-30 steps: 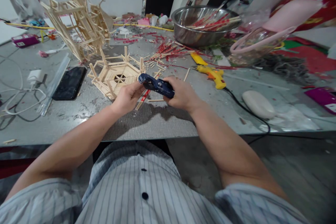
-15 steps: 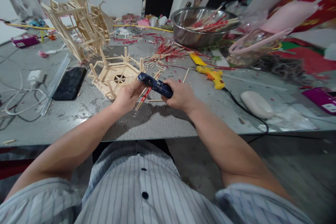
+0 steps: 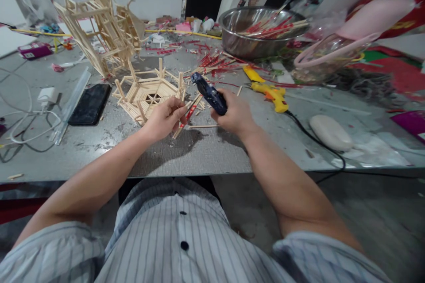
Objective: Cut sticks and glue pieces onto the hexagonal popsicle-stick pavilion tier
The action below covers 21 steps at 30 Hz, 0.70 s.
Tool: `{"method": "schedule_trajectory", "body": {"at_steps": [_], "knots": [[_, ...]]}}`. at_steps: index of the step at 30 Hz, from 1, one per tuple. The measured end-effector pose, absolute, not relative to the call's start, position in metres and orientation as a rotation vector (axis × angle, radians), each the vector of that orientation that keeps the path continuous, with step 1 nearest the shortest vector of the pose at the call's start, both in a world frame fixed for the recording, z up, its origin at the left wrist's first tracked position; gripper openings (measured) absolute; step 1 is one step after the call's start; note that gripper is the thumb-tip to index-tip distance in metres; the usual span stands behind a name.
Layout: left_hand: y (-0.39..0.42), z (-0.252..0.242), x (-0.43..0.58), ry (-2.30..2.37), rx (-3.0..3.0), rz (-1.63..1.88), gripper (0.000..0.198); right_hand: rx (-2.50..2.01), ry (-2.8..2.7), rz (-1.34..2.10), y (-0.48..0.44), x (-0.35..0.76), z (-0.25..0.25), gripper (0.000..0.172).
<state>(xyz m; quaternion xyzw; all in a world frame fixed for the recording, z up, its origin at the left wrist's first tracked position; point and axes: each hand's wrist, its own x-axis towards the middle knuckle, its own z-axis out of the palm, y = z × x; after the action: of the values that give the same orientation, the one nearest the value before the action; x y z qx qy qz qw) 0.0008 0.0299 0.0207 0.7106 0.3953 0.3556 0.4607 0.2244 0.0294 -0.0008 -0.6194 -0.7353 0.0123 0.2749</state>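
Note:
My right hand (image 3: 235,115) is closed round a dark blue hand tool (image 3: 210,93), whose tip points up and away from me. My left hand (image 3: 164,117) pinches a thin wooden stick with a red end (image 3: 190,110) just left of the tool. Both hands hover over the grey table (image 3: 186,154), right beside a flat hexagonal frame of wooden sticks (image 3: 148,93).
A tall stick structure (image 3: 99,35) stands at the back left. A black phone (image 3: 90,104) and white cables (image 3: 29,119) lie left. A yellow glue gun (image 3: 265,90), a steel bowl of sticks (image 3: 260,31), a white oval object (image 3: 330,132) and loose stick scraps (image 3: 212,64) lie right.
My right hand has swung the blue tool up and away from the left hand. The left hand now holds the stick apart from the tool.

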Motion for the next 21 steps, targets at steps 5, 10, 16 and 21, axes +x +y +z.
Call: {"method": "schedule_trajectory", "body": {"at_steps": [5,10,16,21], "knots": [[0.03,0.053,-0.012,1.201,2.074,0.932,0.01,-1.591,-1.92,0.038,0.032,0.227,-0.006,0.053],[0.048,0.092,-0.032,1.352,2.29,0.735,0.005,-1.546,-1.875,0.064,0.034,0.229,-0.008,0.051],[0.075,0.104,-0.032,1.472,2.418,0.237,0.005,-1.542,-1.888,0.119,0.033,0.229,-0.007,0.052],[0.083,0.096,-0.031,1.273,2.342,0.044,0.014,-1.546,-1.923,0.136,0.033,0.23,-0.006,0.051]]}}
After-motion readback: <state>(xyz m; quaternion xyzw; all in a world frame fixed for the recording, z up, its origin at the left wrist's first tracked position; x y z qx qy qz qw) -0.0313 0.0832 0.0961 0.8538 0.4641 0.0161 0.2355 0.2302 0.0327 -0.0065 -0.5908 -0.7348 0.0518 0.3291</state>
